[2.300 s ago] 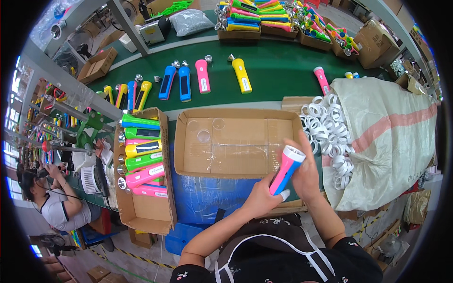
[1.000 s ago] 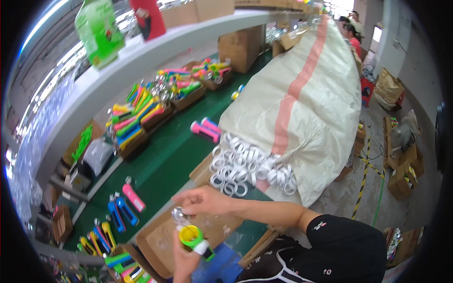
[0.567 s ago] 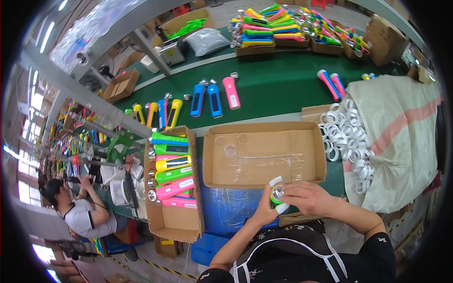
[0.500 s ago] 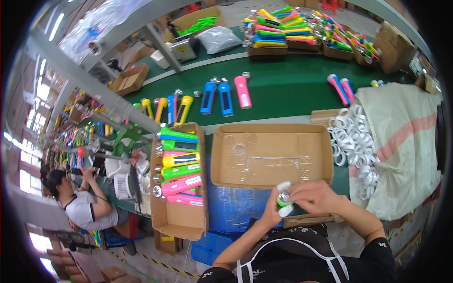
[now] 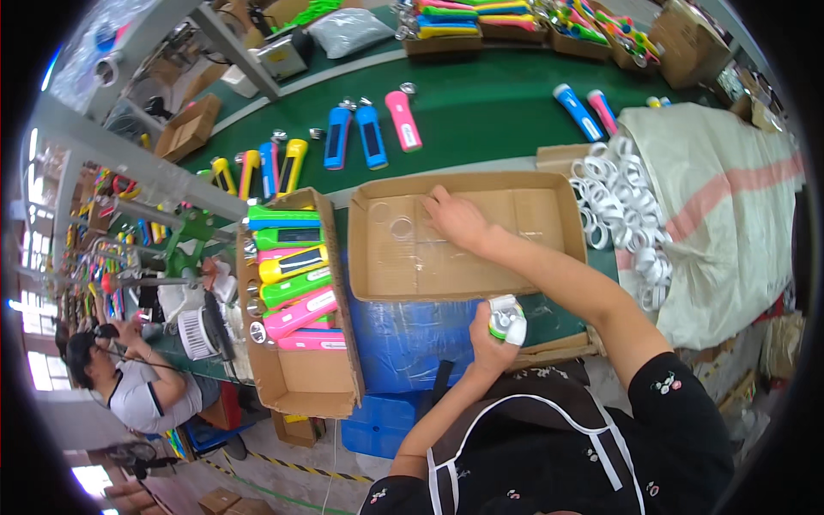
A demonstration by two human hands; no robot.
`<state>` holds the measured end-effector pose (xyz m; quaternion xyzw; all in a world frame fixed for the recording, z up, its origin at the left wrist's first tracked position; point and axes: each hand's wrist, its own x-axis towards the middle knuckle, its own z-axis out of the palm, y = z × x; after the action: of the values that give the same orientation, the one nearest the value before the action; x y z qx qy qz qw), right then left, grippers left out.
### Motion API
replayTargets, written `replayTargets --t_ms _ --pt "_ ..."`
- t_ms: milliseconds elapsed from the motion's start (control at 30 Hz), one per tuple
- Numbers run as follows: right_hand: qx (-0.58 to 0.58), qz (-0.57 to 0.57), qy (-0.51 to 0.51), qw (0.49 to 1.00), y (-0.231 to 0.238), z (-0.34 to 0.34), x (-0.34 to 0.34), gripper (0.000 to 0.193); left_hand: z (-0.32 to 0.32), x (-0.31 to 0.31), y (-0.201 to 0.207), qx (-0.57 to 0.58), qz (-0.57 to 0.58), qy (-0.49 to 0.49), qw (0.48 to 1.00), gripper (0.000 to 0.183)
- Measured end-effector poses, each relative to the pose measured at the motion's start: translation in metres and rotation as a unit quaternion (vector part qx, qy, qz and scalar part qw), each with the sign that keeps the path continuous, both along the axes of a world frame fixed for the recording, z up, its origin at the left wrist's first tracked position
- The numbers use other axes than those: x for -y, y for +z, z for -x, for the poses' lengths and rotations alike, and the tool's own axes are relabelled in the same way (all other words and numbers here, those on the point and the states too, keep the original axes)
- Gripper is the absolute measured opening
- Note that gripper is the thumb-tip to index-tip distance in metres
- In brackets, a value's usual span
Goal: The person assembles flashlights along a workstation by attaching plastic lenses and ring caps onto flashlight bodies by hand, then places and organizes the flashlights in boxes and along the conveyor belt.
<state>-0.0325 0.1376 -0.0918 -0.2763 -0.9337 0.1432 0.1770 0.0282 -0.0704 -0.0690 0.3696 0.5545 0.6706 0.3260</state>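
My left hand (image 5: 489,345) is closed around a flashlight (image 5: 505,318) with a green collar, its silvery head facing up and white pieces at its rim. The rest of its body is hidden by the hand and the angle. My right hand (image 5: 455,219) reaches into a shallow cardboard box (image 5: 481,289), fingertips bent down on its floor. What those fingers hold, if anything, is hidden. Just left of them lie two clear round discs (image 5: 401,227) (image 5: 380,213).
A cardboard box (image 5: 296,378) of colourful flashlights stands at left. White rings (image 5: 631,206) spill from a woven sack (image 5: 712,215) at right. More flashlights (image 5: 371,136) lie on the green bench (image 5: 481,103). Another person (image 5: 150,382) sits at far left.
My right hand has left the flashlight and stretched forward into the shallow box, where its fingers cover the spot of a third clear disc. My left hand keeps the flashlight. The view has shifted.
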Motion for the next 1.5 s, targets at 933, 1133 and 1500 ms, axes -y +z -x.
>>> replayTargets --t_ms 933,1133,1500 --pt "0.212 0.041 -0.517 0.828 0.058 -0.389 0.116 0.023 -0.021 -0.019 0.016 -0.179 -0.032 -0.189 0.965 0.033" --pt "-0.092 0.044 -0.382 0.918 0.079 -0.382 0.120 0.015 -0.024 -0.014 0.062 0.294 0.142 -0.261 0.908 0.034" --pt "-0.469 0.509 -0.136 0.709 0.102 -0.248 0.147 0.037 -0.025 0.002 0.062 0.379 0.192 -0.221 0.878 0.026"
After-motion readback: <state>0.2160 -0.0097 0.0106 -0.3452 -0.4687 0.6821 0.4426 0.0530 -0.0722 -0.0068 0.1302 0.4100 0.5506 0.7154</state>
